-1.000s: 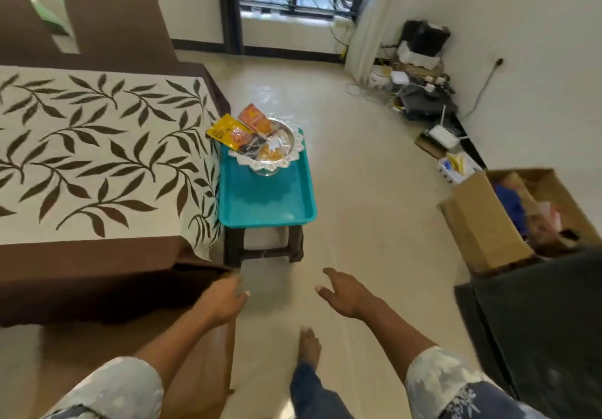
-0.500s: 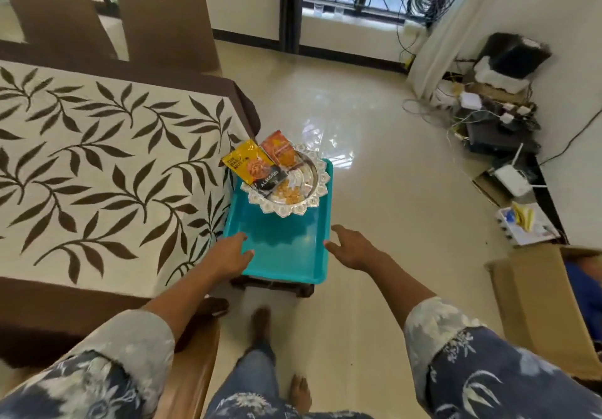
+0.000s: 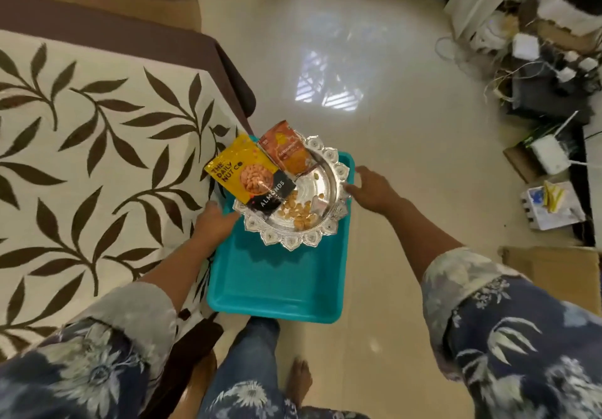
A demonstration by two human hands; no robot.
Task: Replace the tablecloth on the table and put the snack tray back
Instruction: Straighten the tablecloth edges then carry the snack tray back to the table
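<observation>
The scalloped silver snack tray (image 3: 301,197) is being gripped at opposite rims by the left hand (image 3: 213,223) and right hand (image 3: 371,187), so loose almonds (image 3: 294,211) and the overhanging yellow almond pouch (image 3: 242,171) are likely being risked if tilted.

Body, as seen from my head camera: my left hand (image 3: 213,223) and right hand (image 3: 371,189) are bare, no rings or watch visible. Both forearms uncovered. Sleeves (image 3: 508,330) end near the elbow: navy fabric, pale floral and leaf print, with a lighter grey-white band at each cuff. Blue denim trousers (image 3: 247,363). One bare foot (image 3: 298,381) visible.
</observation>
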